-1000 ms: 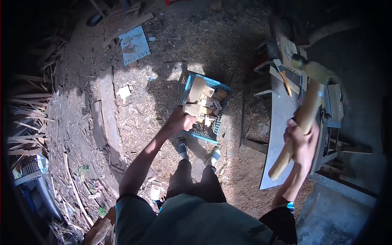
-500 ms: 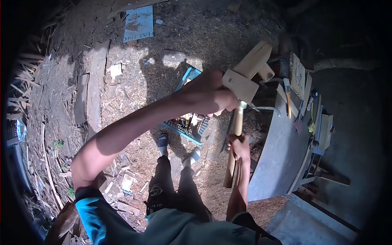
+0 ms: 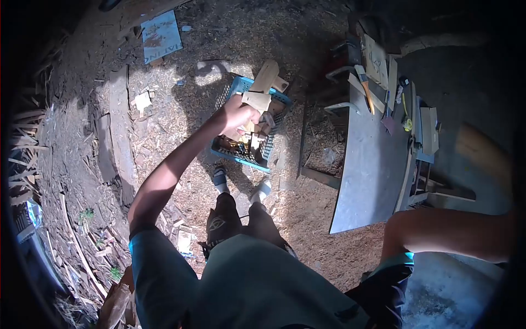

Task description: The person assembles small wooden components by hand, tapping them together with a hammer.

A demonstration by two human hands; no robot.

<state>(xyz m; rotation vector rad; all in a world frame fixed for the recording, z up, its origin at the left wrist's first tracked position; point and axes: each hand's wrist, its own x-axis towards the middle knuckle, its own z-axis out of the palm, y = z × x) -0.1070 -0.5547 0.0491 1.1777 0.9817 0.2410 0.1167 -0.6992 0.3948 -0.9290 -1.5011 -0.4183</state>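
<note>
My left hand is wrapped round a light wooden piece made of joined blocks, over a blue crate. The crate holds wood offcuts and other small things that I cannot make out one by one. My right forearm reaches out to the right edge, where the dark border hides the hand. Above that forearm, a blurred brownish shape shows, too smeared to name.
A grey-topped bench stands at the right, with a brush, a yellow tape measure and boards on it. Planks and a printed sheet lie on the chip-strewn ground.
My left hand has moved left with the wooden piece, away from the bench. My right hand, which was round a wooden handle near the bench's edge, has swung far right out of sight.
</note>
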